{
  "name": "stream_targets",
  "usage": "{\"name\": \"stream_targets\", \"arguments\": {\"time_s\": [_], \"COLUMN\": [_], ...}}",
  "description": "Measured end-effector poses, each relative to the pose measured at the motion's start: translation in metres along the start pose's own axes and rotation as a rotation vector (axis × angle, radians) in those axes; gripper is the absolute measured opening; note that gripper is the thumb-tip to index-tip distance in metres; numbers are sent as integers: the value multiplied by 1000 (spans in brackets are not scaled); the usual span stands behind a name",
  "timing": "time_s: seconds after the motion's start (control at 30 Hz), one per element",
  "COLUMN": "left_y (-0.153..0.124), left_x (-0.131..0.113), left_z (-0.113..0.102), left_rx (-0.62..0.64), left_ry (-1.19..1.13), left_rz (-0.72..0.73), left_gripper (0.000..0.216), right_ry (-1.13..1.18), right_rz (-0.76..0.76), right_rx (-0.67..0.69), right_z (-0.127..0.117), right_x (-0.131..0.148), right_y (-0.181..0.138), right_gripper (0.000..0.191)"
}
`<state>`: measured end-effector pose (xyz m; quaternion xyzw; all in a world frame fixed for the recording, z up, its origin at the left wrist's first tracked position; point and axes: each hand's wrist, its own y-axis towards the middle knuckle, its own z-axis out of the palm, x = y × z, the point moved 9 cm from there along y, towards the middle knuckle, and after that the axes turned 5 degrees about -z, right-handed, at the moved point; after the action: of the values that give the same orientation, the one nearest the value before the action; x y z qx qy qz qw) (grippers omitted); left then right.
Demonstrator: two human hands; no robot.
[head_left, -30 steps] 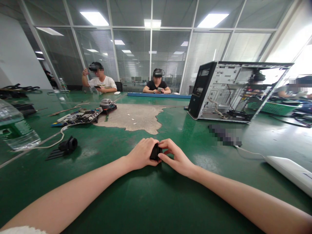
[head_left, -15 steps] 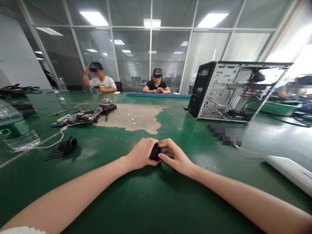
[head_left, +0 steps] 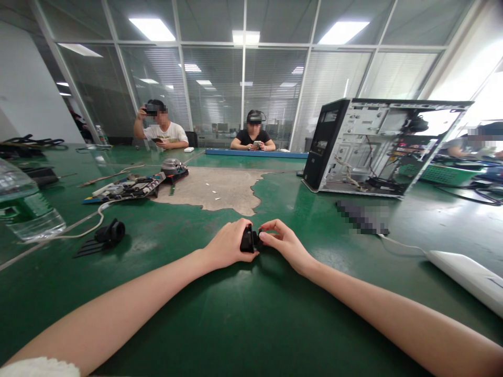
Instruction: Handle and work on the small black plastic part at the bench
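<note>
A small black part (head_left: 247, 240) stands on the green table (head_left: 243, 324) in front of me, gripped from both sides. My left hand (head_left: 230, 245) wraps its fingers and thumb round the left side of the part. My right hand (head_left: 283, 242) pinches the right side with thumb and fingertips. Most of the part is hidden between the fingers.
An open computer case (head_left: 377, 146) stands at the right rear. A circuit board (head_left: 126, 188), a black plug with cable (head_left: 108, 234) and a water bottle (head_left: 23, 207) lie at the left. A white device (head_left: 467, 275) lies at the right. Two people sit across the table.
Both hands have slid a little away from me with the black part, which now shows more between the fingers. The person at the far left has raised a hand higher.
</note>
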<state>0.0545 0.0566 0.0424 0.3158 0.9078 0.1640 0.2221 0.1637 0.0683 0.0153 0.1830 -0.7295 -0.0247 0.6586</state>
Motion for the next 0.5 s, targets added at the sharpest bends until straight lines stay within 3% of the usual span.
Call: {"name": "stream_targets", "arguments": {"time_s": [0.07,0.2,0.5], "left_y": [0,-1,-3], "left_x": [-7,-17,-16], "left_z": [0,0,1], "left_rx": [-8,-3,-16], "left_ry": [21,35,67], "left_rz": [52,112,148], "left_gripper": [51,48,51], "right_ry": [66,126,-77], "right_rz": [14,17,-167], "right_rx": [94,116,124], "right_z": [13,20,20], "right_x": [2,3,17], "right_y": [-2,-1,-11], "right_gripper": [31,32,23]}}
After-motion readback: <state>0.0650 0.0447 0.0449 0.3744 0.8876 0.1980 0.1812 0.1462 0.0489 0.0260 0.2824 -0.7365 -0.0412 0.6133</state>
